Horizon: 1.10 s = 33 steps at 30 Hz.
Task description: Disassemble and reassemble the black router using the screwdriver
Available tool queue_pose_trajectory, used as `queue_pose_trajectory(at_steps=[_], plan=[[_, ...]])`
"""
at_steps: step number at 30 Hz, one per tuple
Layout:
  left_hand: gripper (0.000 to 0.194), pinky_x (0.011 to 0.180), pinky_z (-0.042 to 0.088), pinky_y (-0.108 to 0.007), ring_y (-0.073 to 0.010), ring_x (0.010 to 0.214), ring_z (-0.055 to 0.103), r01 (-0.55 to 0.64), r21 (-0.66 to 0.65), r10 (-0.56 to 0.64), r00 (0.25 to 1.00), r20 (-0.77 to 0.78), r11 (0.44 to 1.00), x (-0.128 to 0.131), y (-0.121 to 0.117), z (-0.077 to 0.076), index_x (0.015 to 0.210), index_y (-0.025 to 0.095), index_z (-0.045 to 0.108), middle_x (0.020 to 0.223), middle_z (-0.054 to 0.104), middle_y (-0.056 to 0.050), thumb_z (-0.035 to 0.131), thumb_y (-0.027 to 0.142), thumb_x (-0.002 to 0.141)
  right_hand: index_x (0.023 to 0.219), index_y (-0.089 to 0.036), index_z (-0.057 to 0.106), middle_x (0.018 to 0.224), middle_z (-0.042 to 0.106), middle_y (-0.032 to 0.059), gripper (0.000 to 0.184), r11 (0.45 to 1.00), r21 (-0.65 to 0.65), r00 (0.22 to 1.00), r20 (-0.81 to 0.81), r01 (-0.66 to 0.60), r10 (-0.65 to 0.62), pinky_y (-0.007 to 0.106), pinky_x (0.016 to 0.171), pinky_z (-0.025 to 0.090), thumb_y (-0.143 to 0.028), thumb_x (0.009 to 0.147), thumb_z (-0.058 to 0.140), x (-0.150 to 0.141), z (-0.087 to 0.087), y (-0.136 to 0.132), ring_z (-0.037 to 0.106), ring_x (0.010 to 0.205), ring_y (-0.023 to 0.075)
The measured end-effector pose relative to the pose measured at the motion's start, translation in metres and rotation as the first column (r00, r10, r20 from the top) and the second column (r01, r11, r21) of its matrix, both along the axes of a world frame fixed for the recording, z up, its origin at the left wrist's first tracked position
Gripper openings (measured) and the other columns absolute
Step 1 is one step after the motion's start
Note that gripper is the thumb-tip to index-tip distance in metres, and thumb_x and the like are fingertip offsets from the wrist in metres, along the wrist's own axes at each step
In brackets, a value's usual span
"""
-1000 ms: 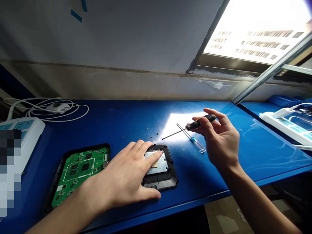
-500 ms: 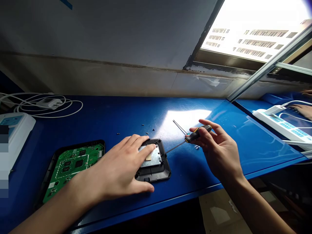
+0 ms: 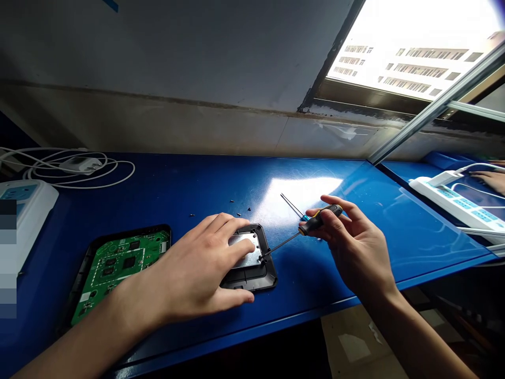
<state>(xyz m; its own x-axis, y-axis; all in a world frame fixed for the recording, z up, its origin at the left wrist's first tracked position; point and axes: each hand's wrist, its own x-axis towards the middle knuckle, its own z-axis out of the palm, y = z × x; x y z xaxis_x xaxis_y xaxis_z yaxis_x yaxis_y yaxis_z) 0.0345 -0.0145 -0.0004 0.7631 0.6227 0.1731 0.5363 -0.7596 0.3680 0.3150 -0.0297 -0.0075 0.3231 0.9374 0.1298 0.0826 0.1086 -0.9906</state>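
My left hand (image 3: 201, 263) lies spread over a black plastic cover (image 3: 270, 278), its index fingertip on the silver metal plate (image 3: 245, 260) inside. In my right hand (image 3: 357, 245) is a screwdriver (image 3: 324, 219) with a black and yellow handle, gripped between thumb and fingers. Its shaft slants down to the left, and the tip meets the plate's right corner by a screw post. Behind that handle lies another screwdriver (image 3: 292, 205) with a thin shaft, its blue handle mostly hidden. A green circuit board (image 3: 138, 273) in a black housing sits left of the cover, partly behind my left forearm.
Several small screws (image 3: 232, 201) lie on the blue table (image 3: 189, 179) beyond the cover. White cables with an adapter (image 3: 81, 165) and a power strip (image 3: 39, 202) are at the left. Past a metal frame at right are another power strip (image 3: 453, 200) and another person's hand (image 3: 491, 179).
The screwdriver tip has come down from above the table onto the plate's right corner. My left index finger has shifted slightly on the plate. The whole view has turned a little.
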Motion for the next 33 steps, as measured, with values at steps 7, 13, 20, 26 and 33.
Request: queue_pose_trajectory(at_steps=[7, 13, 20, 26, 33], plan=[[0.038, 0.111, 0.046, -0.055, -0.0349, 0.134, 0.052, 0.003, 0.007, -0.003, 1.0, 0.014, 1.0, -0.0011, 0.0001, -0.0003, 0.106, 0.025, 0.066, 0.147, 0.056, -0.012, 0.085, 0.047, 0.083, 0.12, -0.025, 0.072, 0.096, 0.083, 0.0039, 0.046, 1.0, -0.021, 1.0, -0.003, -0.008, 0.008, 0.023, 0.071, 0.069, -0.047, 0.082, 0.086, -0.0001, 0.0003, 0.0007, 0.081, 0.075, 0.0162], [0.035, 0.111, 0.047, -0.054, -0.0342, 0.133, 0.052, 0.008, -0.005, -0.008, 1.0, 0.02, 1.0, -0.0006, -0.0007, 0.0012, 0.101, 0.025, 0.065, 0.145, 0.057, -0.011, 0.086, 0.046, 0.082, 0.12, -0.025, 0.072, 0.096, 0.082, 0.0047, 0.047, 1.0, -0.026, 1.0, 0.006, -0.003, 0.004, 0.027, 0.071, 0.07, -0.048, 0.082, 0.086, -0.0005, 0.0002, -0.0001, 0.082, 0.076, 0.0189], [0.034, 0.11, 0.047, -0.054, -0.0342, 0.132, 0.053, 0.006, -0.018, -0.005, 1.0, 0.022, 1.0, 0.0001, -0.0002, 0.0008, 0.097, 0.024, 0.064, 0.143, 0.058, -0.011, 0.087, 0.045, 0.082, 0.12, -0.024, 0.072, 0.096, 0.083, 0.0045, 0.045, 1.0, -0.013, 1.0, 0.012, -0.009, 0.009, 0.026, 0.071, 0.07, -0.047, 0.083, 0.086, -0.0002, -0.0017, 0.0018, 0.082, 0.076, 0.0184], [0.036, 0.11, 0.047, -0.053, -0.0344, 0.134, 0.051, 0.016, -0.018, -0.016, 1.0, 0.013, 1.0, -0.0009, -0.0002, 0.0012, 0.104, 0.025, 0.067, 0.145, 0.057, -0.012, 0.085, 0.047, 0.083, 0.121, -0.024, 0.071, 0.097, 0.083, 0.0043, 0.046, 1.0, -0.006, 1.0, 0.026, -0.001, 0.001, 0.026, 0.07, 0.07, -0.045, 0.083, 0.086, 0.0022, -0.0003, 0.0023, 0.081, 0.076, 0.0173], [0.044, 0.11, 0.047, -0.052, -0.0344, 0.134, 0.051, 0.054, -0.017, -0.054, 0.998, 0.02, 0.998, 0.0001, -0.0016, -0.0004, 0.116, 0.027, 0.069, 0.145, 0.058, -0.011, 0.086, 0.05, 0.083, 0.12, -0.023, 0.071, 0.096, 0.083, 0.0047, 0.045, 1.0, 0.002, 0.999, 0.053, -0.004, 0.003, 0.026, 0.071, 0.07, -0.046, 0.084, 0.085, 0.0005, 0.0011, 0.0001, 0.081, 0.076, 0.0179]])
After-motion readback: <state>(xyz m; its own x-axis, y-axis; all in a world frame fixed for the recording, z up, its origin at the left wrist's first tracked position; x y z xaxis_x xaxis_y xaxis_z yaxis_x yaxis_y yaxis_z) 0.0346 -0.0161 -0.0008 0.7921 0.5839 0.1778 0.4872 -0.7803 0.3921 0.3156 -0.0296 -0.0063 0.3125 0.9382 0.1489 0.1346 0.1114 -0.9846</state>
